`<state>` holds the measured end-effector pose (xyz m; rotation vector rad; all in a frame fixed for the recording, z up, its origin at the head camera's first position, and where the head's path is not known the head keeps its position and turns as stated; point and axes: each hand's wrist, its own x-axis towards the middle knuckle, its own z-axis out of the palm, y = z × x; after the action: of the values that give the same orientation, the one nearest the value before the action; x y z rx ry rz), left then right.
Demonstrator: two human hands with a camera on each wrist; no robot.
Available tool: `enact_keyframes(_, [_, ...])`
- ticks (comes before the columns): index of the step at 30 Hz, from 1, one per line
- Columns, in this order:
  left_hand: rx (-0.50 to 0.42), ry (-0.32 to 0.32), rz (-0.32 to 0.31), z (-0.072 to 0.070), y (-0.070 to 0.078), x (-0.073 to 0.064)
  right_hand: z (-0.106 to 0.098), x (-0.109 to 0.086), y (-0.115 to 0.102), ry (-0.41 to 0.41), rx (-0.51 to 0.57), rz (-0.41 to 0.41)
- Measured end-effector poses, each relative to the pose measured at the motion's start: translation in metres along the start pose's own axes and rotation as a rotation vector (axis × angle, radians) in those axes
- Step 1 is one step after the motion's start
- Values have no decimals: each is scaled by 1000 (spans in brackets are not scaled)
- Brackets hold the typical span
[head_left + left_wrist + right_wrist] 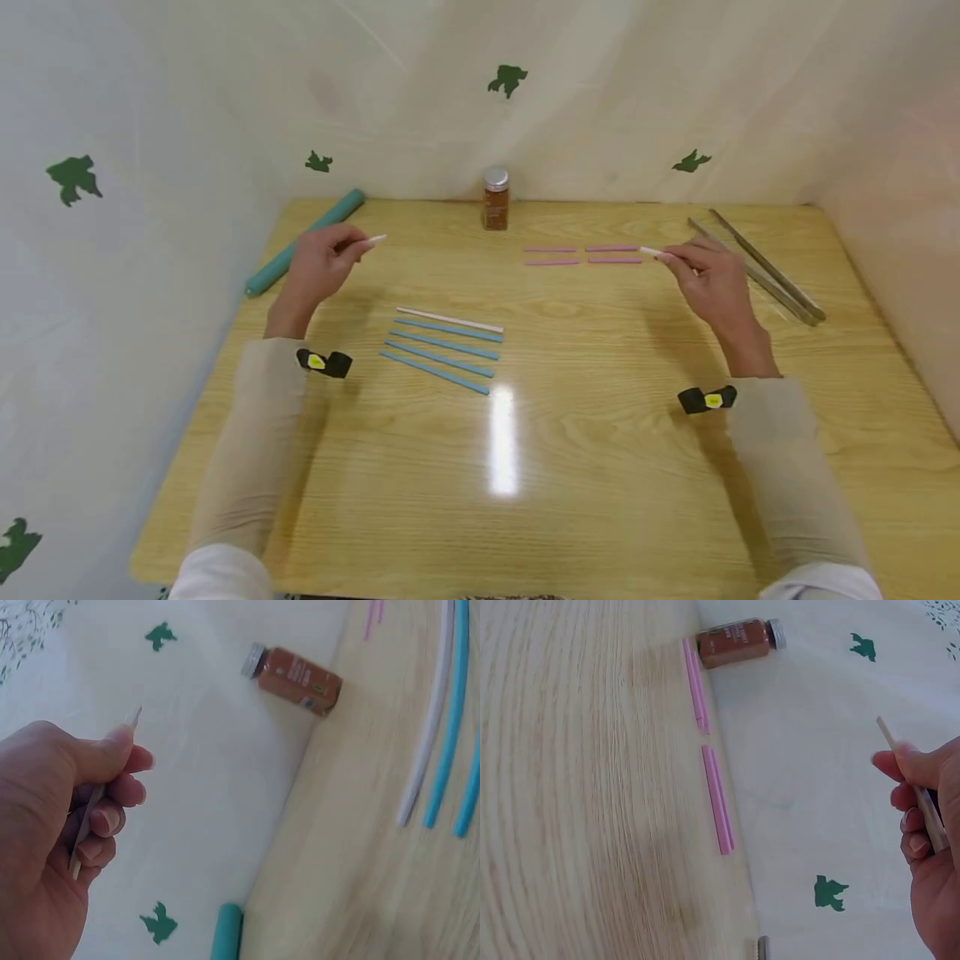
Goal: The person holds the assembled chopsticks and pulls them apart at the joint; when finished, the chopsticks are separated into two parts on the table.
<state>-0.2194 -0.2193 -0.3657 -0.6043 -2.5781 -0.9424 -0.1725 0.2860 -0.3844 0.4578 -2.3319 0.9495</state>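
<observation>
In the head view my left hand [322, 262] is raised at the back left, pinching a thin white stick [377, 239] between thumb and fingers. The left wrist view shows its lower part lying across the curled fingers. At the back right, my right hand [716, 279] pinches another thin white stick [886, 732], its tip close to the pink sticks [613, 260], which lie in two short pairs. Between the hands, one long pale stick [450, 319] lies above several blue sticks [444, 343], roughly parallel on the wooden table [600, 467].
A jar with a silver lid and reddish-brown contents [496, 207] stands at the back edge. A teal cylinder [270, 271] lies beyond the left hand; two long metal strips [772, 267] lie behind the right. Pale walls with green bird shapes [508, 80] border the table.
</observation>
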Motion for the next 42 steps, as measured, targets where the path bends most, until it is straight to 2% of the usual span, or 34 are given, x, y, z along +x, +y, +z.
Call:
enact_keyframes(2, [13, -28, 30, -1, 4, 4, -4, 1, 3, -33, 5, 7])
enact_keyframes(5, [26, -67, 62, 5, 11, 7, -6, 1, 5, -36, 1, 24])
enact_keyframes(7, [11, -98, 62, 10, 15, 7, -7, 1, 7, -46, -5, 36])
enact_keyframes(14, [-36, -169, 91, 40, 31, 15, -6, -1, 15, -80, -4, 53])
enact_keyframes(17, [-92, -206, 70, 57, 39, 20, -4, -5, 19, -102, -3, 85])
enact_keyframes(22, [-168, -288, 5, 88, 52, 29, 0, -9, 25, -149, -28, 218])
enact_keyframes(24, [-168, -312, -6, 102, 57, 32, 3, -10, 27, -172, -57, 274])
enact_keyframes(29, [-122, -336, 16, 131, 68, 40, 9, -10, 32, -235, -120, 366])
enact_keyframes(32, [-108, -355, 17, 145, 76, 45, 13, -9, 35, -253, -120, 386])
enact_keyframes(37, [-97, -390, -17, 166, 88, 53, 22, -8, 42, -267, -87, 369])
enact_keyframes(42, [-70, -412, -56, 185, 101, 56, 28, -8, 47, -339, -67, 365])
